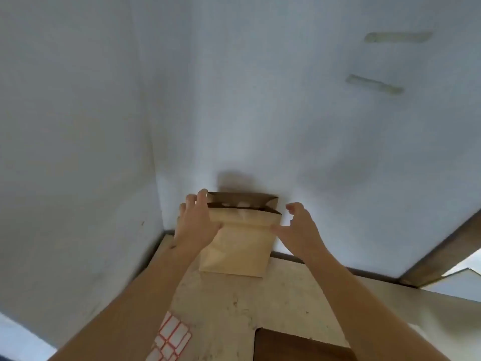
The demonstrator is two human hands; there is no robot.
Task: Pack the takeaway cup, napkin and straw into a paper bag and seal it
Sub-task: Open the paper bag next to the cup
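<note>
A tan paper bag (pixel 235 252) stands upright at the far end of the table, close to the wall corner. Its mouth is open and the front lip is folded over toward me. Something white shows just inside the dark opening; the cup, napkin and straw cannot be told apart. My left hand (pixel 196 221) grips the bag's top left corner, fingers over the rim. On the right, my right hand (pixel 298 227) has its thumb against the folded edge, while its fingers curl free above it.
The beige table (pixel 273 295) is narrow and scuffed. A sheet of white stickers with red borders (pixel 171 337) lies near my left forearm. A dark brown flat piece (pixel 296 346) lies at the near edge. White walls meet just behind the bag; a dark frame (pixel 440 256) runs at right.
</note>
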